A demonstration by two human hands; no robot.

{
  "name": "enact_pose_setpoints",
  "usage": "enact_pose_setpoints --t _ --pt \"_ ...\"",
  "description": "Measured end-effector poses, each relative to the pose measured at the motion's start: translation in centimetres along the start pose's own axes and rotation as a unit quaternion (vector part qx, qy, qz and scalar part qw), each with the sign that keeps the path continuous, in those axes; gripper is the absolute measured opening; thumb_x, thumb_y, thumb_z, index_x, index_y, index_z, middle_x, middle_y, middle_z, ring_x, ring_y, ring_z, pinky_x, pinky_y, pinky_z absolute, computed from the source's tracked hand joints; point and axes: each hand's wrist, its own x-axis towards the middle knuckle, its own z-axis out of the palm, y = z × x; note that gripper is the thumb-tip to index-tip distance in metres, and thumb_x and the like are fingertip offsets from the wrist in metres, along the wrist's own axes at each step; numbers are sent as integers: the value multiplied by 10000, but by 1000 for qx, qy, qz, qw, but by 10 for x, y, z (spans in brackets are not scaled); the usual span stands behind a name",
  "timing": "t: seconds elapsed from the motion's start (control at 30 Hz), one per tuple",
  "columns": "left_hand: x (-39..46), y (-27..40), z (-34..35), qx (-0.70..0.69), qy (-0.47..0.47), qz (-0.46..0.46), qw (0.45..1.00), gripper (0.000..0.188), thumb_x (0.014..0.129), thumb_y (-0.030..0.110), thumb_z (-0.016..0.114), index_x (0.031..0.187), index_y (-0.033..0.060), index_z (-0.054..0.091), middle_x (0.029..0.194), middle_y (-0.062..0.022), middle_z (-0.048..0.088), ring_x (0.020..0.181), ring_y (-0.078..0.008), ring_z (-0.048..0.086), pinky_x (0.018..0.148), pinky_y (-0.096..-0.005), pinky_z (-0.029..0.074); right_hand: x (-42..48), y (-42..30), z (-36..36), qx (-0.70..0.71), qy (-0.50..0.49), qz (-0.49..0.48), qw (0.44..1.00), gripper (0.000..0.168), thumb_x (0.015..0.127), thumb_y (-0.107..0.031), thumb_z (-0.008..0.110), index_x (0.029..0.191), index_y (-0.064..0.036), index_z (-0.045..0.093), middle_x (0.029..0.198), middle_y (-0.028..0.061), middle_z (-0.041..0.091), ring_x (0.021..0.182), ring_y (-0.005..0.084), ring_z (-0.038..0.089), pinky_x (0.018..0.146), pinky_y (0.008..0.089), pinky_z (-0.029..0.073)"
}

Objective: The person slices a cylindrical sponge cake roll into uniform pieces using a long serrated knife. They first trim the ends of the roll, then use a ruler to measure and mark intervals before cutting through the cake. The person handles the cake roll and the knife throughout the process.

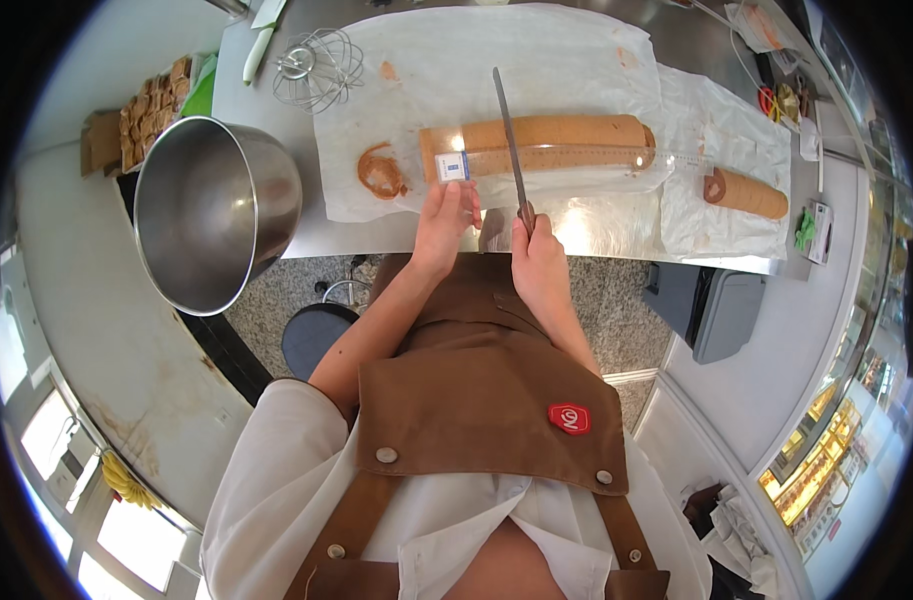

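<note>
A long brown cake roll lies across white baking paper on the steel table. Along its near side stretches a clear plastic ruler with a printed label at its left end. My left hand is at that labelled end, thumb up and fingers curled; whether it grips the ruler cannot be told. My right hand grips the dark handle of a long-bladed knife. The blade points away from me and crosses over the roll and ruler. A shorter cake roll lies at the right.
A large steel mixing bowl stands at the left. Behind it are a whisk attachment and a white-handled knife. A brown smear marks the paper. Below the table are a round stool and a grey bin.
</note>
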Motion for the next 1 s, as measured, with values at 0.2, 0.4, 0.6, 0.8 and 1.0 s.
enact_pose_setpoints --t 0.2,0.4,0.6,0.8,1.0 --pt "1 -2 -3 18 8 -2 1000 265 1070 264 396 1126 48 540 886 -40 584 780 -145 555 687 -306 478 4 -4 -3 -34 -14 6 999 355 1006 -330 463 1004 26 479 801 314 648 773 507 636 681 572 508" --pt "-2 2 3 10 10 -4 1000 262 1070 259 398 1117 46 545 889 -39 583 779 -145 551 697 -308 477 1 0 -4 39 13 2 999 334 1006 -310 472 995 22 508 815 298 650 792 478 645 686 547 498" --pt "-8 7 31 -11 -8 -19 1000 267 1069 271 401 1109 52 548 889 -32 582 774 -138 542 713 -304 467 -2 14 -18 161 56 -1 985 297 1009 -296 497 968 -4 530 739 229 627 702 428 630 628 474 485" --pt "3 -5 29 -41 -12 -18 999 269 1058 288 433 1112 53 551 887 -21 587 775 -132 543 713 -298 468 -2 33 -21 137 77 -22 987 304 1021 -316 499 943 -24 535 606 71 547 530 168 552 520 340 442" --pt "1 7 28 -44 -12 -7 999 276 1048 301 458 1114 50 551 889 -17 590 780 -129 551 709 -291 475 -1 34 -34 122 47 -13 991 312 1012 -311 492 959 -4 513 751 243 636 722 451 632 635 486 481"
